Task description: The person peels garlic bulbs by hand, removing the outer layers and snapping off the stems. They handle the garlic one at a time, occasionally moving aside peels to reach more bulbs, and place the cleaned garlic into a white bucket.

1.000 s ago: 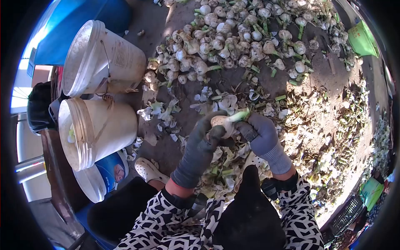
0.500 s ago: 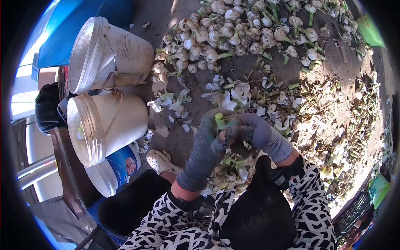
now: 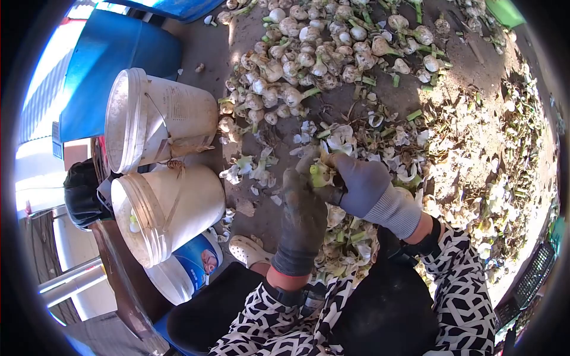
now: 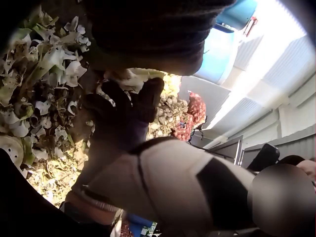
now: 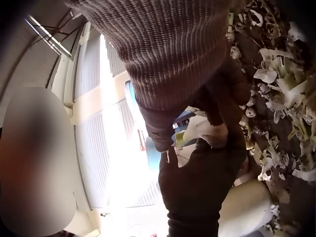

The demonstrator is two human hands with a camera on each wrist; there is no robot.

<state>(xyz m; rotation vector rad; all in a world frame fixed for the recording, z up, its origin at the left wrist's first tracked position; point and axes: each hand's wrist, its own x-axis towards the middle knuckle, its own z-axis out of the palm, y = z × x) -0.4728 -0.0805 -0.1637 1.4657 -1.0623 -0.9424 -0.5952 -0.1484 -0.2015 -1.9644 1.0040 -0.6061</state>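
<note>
Between the two gloved hands is a garlic bulb [image 3: 321,172] with a cut green stem stub turned up toward the head camera. My left hand [image 3: 304,202], in a dark grey glove, grips the bulb from the left side. From the right, the fingers of my right hand [image 3: 363,185], in a lighter grey glove, pinch at the same bulb. Part of the pale bulb [image 5: 200,131] shows between the gloves in the right wrist view; the fingers hide the rest. Peeled skins and leaves [image 3: 344,240] lie heaped beneath the hands.
Many dirty garlic bulbs [image 3: 309,53] cover the ground ahead. Two white buckets [image 3: 184,202] lean at the left, beside a blue-labelled tub [image 3: 202,264]. Dry scraps [image 3: 469,178] spread to the right. A shoe [image 3: 249,252] stands near the left arm.
The bulb has turned from lying sideways, stem to the right, to stem stub facing up. Both hands have drawn close together around it. The head view has shifted.
</note>
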